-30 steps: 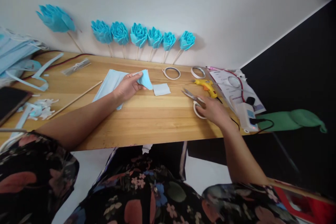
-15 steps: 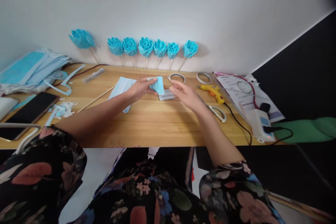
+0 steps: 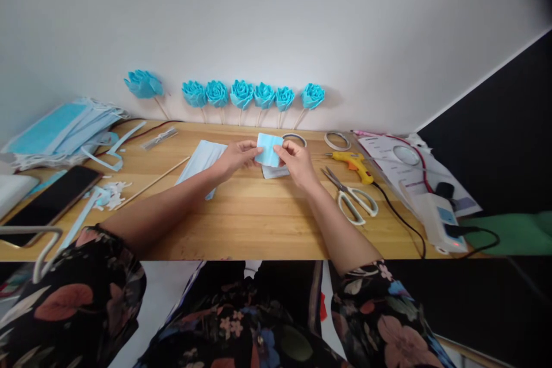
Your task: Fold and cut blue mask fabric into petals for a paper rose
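Both hands hold a small light-blue square of mask fabric (image 3: 268, 150) just above the wooden table (image 3: 241, 218). My left hand (image 3: 236, 157) pinches its left edge. My right hand (image 3: 295, 162) pinches its right edge. Under the piece lies another pale cut square (image 3: 276, 172). A flat blue face mask (image 3: 199, 160) rests on the table beside my left wrist. White-handled scissors (image 3: 351, 192) lie to the right of my right hand, untouched.
Several blue fabric roses (image 3: 241, 94) on sticks lean against the wall. A yellow glue gun (image 3: 353, 161), tape rings (image 3: 337, 140), a power strip (image 3: 437, 219) and papers are at right. A mask pile (image 3: 60, 131), a phone (image 3: 47, 202), a wooden stick (image 3: 150, 183) and scraps lie left.
My right hand left the scissors on the table, came across to the middle and took hold of the blue piece with my left hand. The camera tilted and shifted left.
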The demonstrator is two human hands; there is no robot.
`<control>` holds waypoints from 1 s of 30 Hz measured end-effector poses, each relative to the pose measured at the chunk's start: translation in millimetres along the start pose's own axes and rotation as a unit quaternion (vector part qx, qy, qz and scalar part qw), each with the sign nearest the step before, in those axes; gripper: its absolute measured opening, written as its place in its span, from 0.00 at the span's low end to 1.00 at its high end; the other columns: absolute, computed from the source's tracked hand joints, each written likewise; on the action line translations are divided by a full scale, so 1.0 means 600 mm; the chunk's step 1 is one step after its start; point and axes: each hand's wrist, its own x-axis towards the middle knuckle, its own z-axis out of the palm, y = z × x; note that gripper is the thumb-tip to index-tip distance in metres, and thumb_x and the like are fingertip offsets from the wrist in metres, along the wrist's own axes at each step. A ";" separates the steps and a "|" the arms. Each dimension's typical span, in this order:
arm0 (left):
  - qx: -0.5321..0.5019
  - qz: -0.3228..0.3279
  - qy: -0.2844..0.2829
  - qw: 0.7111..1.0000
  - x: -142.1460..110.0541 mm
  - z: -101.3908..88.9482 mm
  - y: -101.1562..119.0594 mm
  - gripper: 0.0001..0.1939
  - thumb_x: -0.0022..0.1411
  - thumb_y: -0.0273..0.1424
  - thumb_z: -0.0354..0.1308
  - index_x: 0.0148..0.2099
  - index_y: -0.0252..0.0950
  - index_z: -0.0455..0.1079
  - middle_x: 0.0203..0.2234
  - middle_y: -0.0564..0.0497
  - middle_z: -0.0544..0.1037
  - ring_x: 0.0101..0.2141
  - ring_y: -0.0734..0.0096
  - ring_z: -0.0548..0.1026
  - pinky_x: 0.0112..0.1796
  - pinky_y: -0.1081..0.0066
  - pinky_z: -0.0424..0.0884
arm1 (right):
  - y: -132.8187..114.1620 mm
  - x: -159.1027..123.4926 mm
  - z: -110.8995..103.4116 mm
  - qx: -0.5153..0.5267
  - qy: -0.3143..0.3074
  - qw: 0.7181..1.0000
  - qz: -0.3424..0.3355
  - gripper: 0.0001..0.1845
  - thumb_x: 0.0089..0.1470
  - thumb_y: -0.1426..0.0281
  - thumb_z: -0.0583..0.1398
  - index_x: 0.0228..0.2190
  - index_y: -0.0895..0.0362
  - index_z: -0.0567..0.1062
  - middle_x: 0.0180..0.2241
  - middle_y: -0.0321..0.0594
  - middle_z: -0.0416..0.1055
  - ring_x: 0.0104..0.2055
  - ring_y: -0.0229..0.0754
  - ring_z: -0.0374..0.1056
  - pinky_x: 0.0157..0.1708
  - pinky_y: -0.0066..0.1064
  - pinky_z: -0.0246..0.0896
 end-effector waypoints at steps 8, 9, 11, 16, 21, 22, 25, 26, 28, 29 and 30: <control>-0.030 0.026 0.002 0.999 -0.010 -0.003 -0.028 0.27 0.46 0.52 0.72 0.30 0.34 0.71 0.21 0.55 0.74 0.23 0.79 0.70 0.28 0.76 0.69 | 0.018 -0.015 -0.003 0.014 -0.056 0.998 0.017 0.23 0.47 0.48 0.67 0.33 0.53 0.73 0.25 0.30 0.66 0.29 0.37 0.65 0.31 0.31 0.67; -0.027 0.023 -0.010 0.999 -0.012 -0.003 -0.029 0.27 0.47 0.53 0.72 0.31 0.33 0.71 0.22 0.55 0.75 0.23 0.79 0.72 0.28 0.76 0.70 | 0.015 -0.017 -0.004 0.005 -0.052 0.999 0.012 0.24 0.48 0.48 0.67 0.38 0.52 0.75 0.27 0.31 0.68 0.30 0.38 0.67 0.32 0.32 0.68; -0.019 0.015 -0.044 0.999 -0.015 -0.002 -0.031 0.27 0.48 0.52 0.71 0.31 0.33 0.72 0.23 0.54 0.77 0.25 0.77 0.74 0.29 0.75 0.71 | 0.009 -0.019 -0.004 -0.028 -0.038 0.999 -0.003 0.26 0.49 0.49 0.66 0.44 0.52 0.75 0.29 0.33 0.72 0.32 0.39 0.69 0.33 0.32 0.67; -0.033 0.012 -0.064 0.997 -0.012 0.001 -0.039 0.24 0.49 0.47 0.73 0.31 0.32 0.71 0.25 0.52 0.78 0.27 0.75 0.76 0.33 0.71 0.75 | 0.003 -0.026 -0.001 -0.099 -0.019 0.995 -0.021 0.20 0.51 0.53 0.66 0.40 0.54 0.78 0.27 0.35 0.73 0.30 0.39 0.67 0.31 0.31 0.63; -0.024 0.011 -0.042 0.999 -0.008 0.001 -0.042 0.18 0.52 0.40 0.72 0.30 0.32 0.71 0.24 0.51 0.78 0.27 0.74 0.76 0.32 0.71 0.74 | 0.004 -0.029 0.002 -0.141 -0.011 0.989 -0.041 0.18 0.53 0.53 0.64 0.27 0.55 0.74 0.24 0.34 0.69 0.28 0.37 0.62 0.30 0.31 0.57; -0.026 0.011 -0.040 0.999 -0.008 0.001 -0.042 0.18 0.53 0.40 0.72 0.30 0.32 0.71 0.24 0.51 0.78 0.27 0.74 0.76 0.31 0.71 0.74 | 0.003 -0.029 0.003 -0.147 -0.009 0.988 -0.046 0.18 0.53 0.53 0.63 0.26 0.55 0.73 0.24 0.34 0.69 0.27 0.37 0.61 0.30 0.31 0.57; -0.037 0.011 -0.030 0.999 -0.007 0.000 -0.042 0.19 0.52 0.41 0.72 0.31 0.32 0.71 0.24 0.51 0.79 0.26 0.74 0.76 0.30 0.72 0.75 | 0.001 -0.030 0.004 -0.156 -0.004 0.986 -0.062 0.18 0.54 0.52 0.61 0.27 0.54 0.72 0.24 0.34 0.68 0.27 0.37 0.61 0.30 0.31 0.57; -0.039 0.011 -0.026 0.999 -0.007 0.000 -0.042 0.19 0.52 0.42 0.72 0.31 0.32 0.71 0.24 0.51 0.79 0.26 0.74 0.76 0.29 0.72 0.74 | 0.001 -0.030 0.005 -0.158 -0.004 0.985 -0.066 0.18 0.55 0.52 0.61 0.27 0.54 0.72 0.24 0.34 0.68 0.27 0.37 0.61 0.30 0.31 0.57; -0.041 0.013 -0.019 0.999 -0.007 -0.001 -0.043 0.20 0.52 0.43 0.72 0.31 0.32 0.72 0.24 0.52 0.78 0.25 0.75 0.75 0.28 0.73 0.74 | 0.002 -0.030 0.005 -0.158 -0.004 0.985 -0.068 0.18 0.55 0.53 0.61 0.28 0.54 0.72 0.24 0.34 0.68 0.27 0.37 0.60 0.31 0.31 0.57; -0.041 0.015 -0.017 0.999 -0.007 -0.001 -0.043 0.21 0.52 0.44 0.72 0.31 0.32 0.72 0.24 0.52 0.78 0.25 0.75 0.75 0.28 0.74 0.73 | 0.003 -0.030 0.005 -0.155 -0.005 0.986 -0.067 0.18 0.55 0.53 0.61 0.28 0.54 0.72 0.24 0.33 0.67 0.27 0.37 0.60 0.30 0.31 0.57; -0.040 0.018 -0.017 0.999 -0.007 -0.001 -0.043 0.21 0.51 0.44 0.72 0.31 0.32 0.72 0.24 0.52 0.78 0.24 0.76 0.75 0.28 0.74 0.73 | 0.004 -0.030 0.004 -0.152 -0.007 0.986 -0.064 0.18 0.55 0.52 0.61 0.28 0.54 0.72 0.24 0.33 0.67 0.27 0.36 0.60 0.30 0.31 0.56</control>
